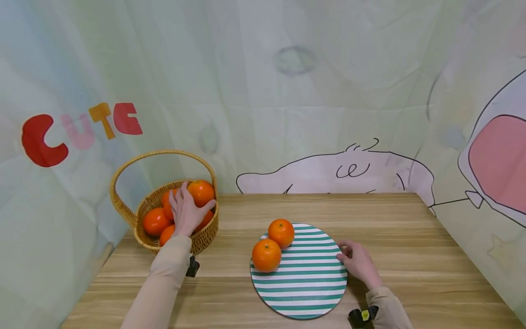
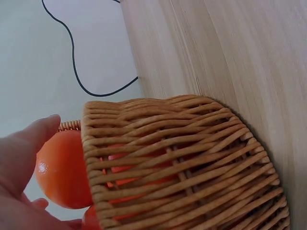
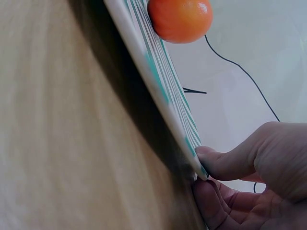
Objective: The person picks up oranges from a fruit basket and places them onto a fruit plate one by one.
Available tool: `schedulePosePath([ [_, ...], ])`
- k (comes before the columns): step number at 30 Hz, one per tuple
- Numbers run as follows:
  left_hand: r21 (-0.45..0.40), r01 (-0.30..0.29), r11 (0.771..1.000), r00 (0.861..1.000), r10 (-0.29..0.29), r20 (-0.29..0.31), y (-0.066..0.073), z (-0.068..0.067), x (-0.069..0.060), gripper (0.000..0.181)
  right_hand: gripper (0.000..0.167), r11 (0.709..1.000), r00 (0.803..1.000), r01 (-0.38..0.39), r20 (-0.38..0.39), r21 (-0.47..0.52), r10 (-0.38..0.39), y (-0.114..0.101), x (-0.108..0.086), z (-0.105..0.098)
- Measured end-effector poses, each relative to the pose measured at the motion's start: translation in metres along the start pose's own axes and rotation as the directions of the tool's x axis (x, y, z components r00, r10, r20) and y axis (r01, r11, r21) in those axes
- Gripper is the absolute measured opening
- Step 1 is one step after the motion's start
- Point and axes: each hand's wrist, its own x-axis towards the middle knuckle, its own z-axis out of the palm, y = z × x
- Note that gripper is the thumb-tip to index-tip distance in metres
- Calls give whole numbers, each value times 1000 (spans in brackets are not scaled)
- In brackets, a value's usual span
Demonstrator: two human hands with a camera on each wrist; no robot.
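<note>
A wicker basket [image 1: 207, 236] with a tall handle holds several oranges, one orange [image 1: 155, 222] near its left side. My left hand [image 1: 189, 211] is over the fruit inside it, fingers spread and thumb out to the right. Just beyond the thumb sits another orange [image 2: 64, 170], close to the hand in the left wrist view; whether the fingertips touch it is hard to tell. My right hand [image 1: 360, 263] pinches the right edge of a round green-and-white striped plate [image 1: 306, 285], thumb on top and fingers beneath. Two oranges [image 1: 266, 255] rest on the plate's left side.
The wood-grained table [image 1: 394, 224] carries the basket at the back left and the plate at the middle front. Behind stands a printed cloth backdrop [image 1: 255, 82] with cartoon drawings and coloured letters. The basket handle [image 1: 164, 152] arches up behind my left hand.
</note>
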Motion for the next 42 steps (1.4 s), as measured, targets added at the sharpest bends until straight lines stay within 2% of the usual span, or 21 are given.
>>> schedulePosePath([
  [6, 37, 21, 999, 1000, -21, 21, 1, 0, 2, 98, 26, 1000, 1000, 4, -6, 0, -4, 1, 0, 1],
  [18, 124, 13, 992, 999, -18, 38, -3, 2, 11, 99, 26, 1000, 1000, -9, -6, 9, 9, 1, 0, 0],
  [28, 190, 8, 982, 998, -19, 54, 2, 5, 19, 96, 27, 1000, 1000, -6, -6, 4, 6, 1, 0, 1],
  [35, 198, 7, 980, 997, -21, 72, 5, 5, 21, 93, 27, 1000, 1000, -8, -6, 5, 8, 0, -1, 0],
  [42, 200, -20, 980, 999, 11, 46, 2, 8, 20, 91, 27, 1000, 1000, -13, -2, 8, 13, 0, 0, 0],
])
